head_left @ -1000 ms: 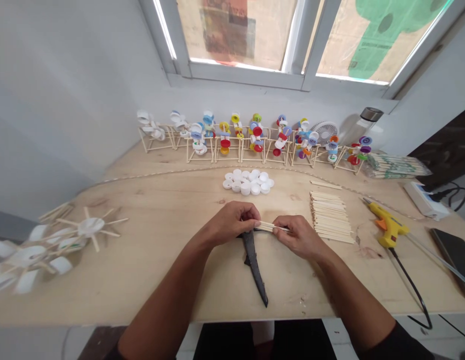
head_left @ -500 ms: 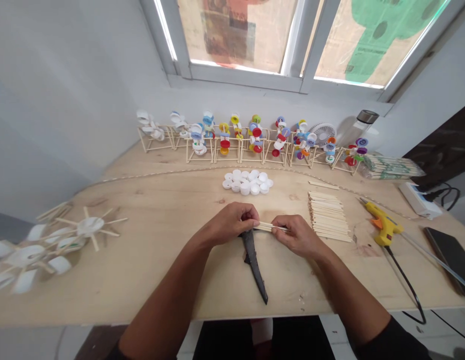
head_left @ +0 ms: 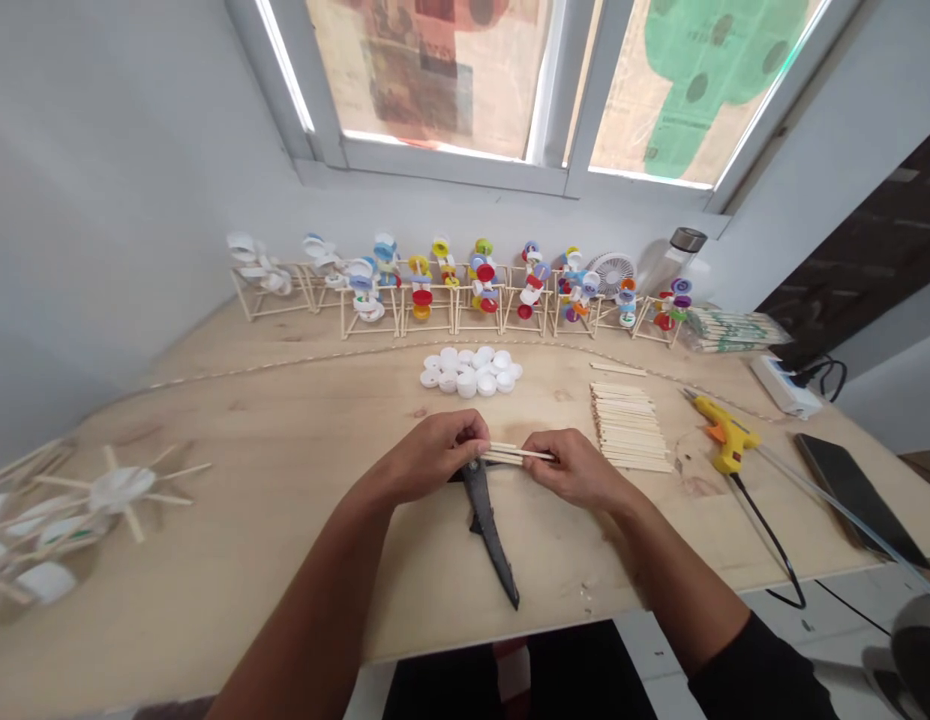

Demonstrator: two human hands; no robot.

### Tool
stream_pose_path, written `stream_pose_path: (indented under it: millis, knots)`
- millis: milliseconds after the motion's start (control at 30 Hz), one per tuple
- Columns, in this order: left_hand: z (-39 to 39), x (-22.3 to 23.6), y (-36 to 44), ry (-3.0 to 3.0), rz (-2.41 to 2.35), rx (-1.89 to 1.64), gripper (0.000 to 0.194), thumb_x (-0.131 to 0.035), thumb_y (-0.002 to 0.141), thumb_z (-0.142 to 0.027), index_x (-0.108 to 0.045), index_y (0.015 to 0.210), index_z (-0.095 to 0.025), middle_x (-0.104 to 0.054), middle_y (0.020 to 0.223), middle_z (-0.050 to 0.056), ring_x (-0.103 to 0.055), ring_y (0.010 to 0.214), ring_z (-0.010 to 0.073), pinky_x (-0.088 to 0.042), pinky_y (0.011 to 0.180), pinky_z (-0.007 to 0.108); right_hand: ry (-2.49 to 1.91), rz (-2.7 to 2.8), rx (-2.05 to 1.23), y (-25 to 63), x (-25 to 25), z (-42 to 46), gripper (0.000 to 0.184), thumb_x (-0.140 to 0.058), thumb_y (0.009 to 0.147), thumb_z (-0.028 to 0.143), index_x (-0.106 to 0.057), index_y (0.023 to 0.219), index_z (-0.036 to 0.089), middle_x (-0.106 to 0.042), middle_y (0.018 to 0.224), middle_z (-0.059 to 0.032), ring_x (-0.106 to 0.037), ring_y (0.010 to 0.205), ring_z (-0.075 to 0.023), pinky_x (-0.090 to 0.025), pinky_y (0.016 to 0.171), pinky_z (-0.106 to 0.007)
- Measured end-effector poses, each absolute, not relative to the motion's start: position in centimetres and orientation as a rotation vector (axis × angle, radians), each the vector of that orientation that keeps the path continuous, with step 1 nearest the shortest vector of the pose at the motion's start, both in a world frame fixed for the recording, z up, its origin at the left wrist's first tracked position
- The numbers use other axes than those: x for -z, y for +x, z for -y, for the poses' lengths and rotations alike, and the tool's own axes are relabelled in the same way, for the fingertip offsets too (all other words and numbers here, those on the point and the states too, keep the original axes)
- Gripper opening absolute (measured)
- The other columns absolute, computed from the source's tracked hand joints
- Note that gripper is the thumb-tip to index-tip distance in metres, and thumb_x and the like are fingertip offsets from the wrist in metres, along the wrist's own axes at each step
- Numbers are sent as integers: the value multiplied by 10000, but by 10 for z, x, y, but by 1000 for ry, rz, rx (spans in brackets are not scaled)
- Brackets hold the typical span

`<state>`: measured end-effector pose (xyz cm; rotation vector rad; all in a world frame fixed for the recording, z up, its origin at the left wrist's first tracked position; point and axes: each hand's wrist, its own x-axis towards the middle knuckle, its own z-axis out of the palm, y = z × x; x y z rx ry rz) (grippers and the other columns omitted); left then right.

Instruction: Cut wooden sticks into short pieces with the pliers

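A few thin wooden sticks [head_left: 507,453] stretch between my two hands over the table. The fingers of my left hand [head_left: 439,452] pinch their left end. My right hand [head_left: 574,466] is closed on the right end, where one stick angles away from the others. Just beneath my left hand lies a black-handled tool [head_left: 492,535], its handle pointing toward me; its head is partly hidden under the hand, so I cannot tell its kind. Past my hands sits a cluster of white bottle caps [head_left: 466,384]. Right of my right hand, many cut sticks [head_left: 631,428] lie in a row.
A yellow glue gun [head_left: 727,435] and a dark phone [head_left: 855,495] lie at the right. Stick frames with coloured cap wheels [head_left: 484,290] line the wall, beside a small fan [head_left: 612,274] and a bottle [head_left: 673,262]. Stick-and-cap wheels [head_left: 124,488] lie at left.
The camera view has turned slightly, so the scene sits further left. The sticks between my hands have spread apart a little; both hands keep hold of them.
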<state>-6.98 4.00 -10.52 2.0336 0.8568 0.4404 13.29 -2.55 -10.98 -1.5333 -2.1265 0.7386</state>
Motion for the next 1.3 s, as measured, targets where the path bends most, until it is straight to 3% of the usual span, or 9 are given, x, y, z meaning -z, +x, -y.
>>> stream_pose_path:
  millis: [133,233,467,767,1033,1167,1300]
  knots:
    - [-44,102,-77,1980,-888,-490,158,-484,746,-307,-539,699,-166,-509,612,-27,-431,557,100,-339,513,202,-1608,2098,-656,143,99,38,152,-469,760,148,-561,640,161,-457,527,51,-395,500,-82,-266,480,-187]
    - [-45,99,-80,1934,-890,-514,175,-488,745,-328,-527,693,-166,-505,608,-24,-437,560,103,-355,520,209,-1685,2052,-568,162,94,58,138,-456,767,153,-578,705,162,-536,602,18,-455,554,-106,-306,520,-202]
    - [-40,99,-73,1752,-753,-525,190,-509,756,-335,-503,705,-152,-478,576,-31,-401,520,79,-320,481,193,-2036,2116,-36,225,111,109,172,-434,803,197,-578,710,185,-608,660,-27,-524,596,-154,-325,557,-244]
    - [-38,106,-68,1615,-621,-529,243,-532,761,-388,-500,743,-148,-490,574,-31,-420,519,74,-340,506,201,-1993,2170,255,238,124,123,244,-415,859,228,-610,719,179,-604,702,-78,-521,719,-196,-318,670,-294]
    - [-28,107,-59,1559,-620,-540,218,-546,755,-354,-494,748,-142,-503,586,-35,-418,504,62,-331,491,191,-1925,1906,260,226,128,135,208,-419,871,262,-597,889,156,-622,816,-91,-540,773,-201,-393,718,-314]
    - [-1,104,-53,1538,-602,-512,185,-548,758,-318,-491,755,-142,-498,609,-33,-429,524,63,-336,490,188,-1696,1717,-180,187,116,140,180,-444,868,276,-580,948,188,-625,849,-58,-552,721,-167,-444,667,-283]
    - [34,103,-52,1538,-629,-536,144,-515,775,-279,-488,735,-144,-481,591,-38,-428,522,68,-352,504,195,-1551,1642,-262,149,102,142,247,-461,854,250,-536,1083,195,-602,867,-56,-548,765,-176,-450,709,-305]
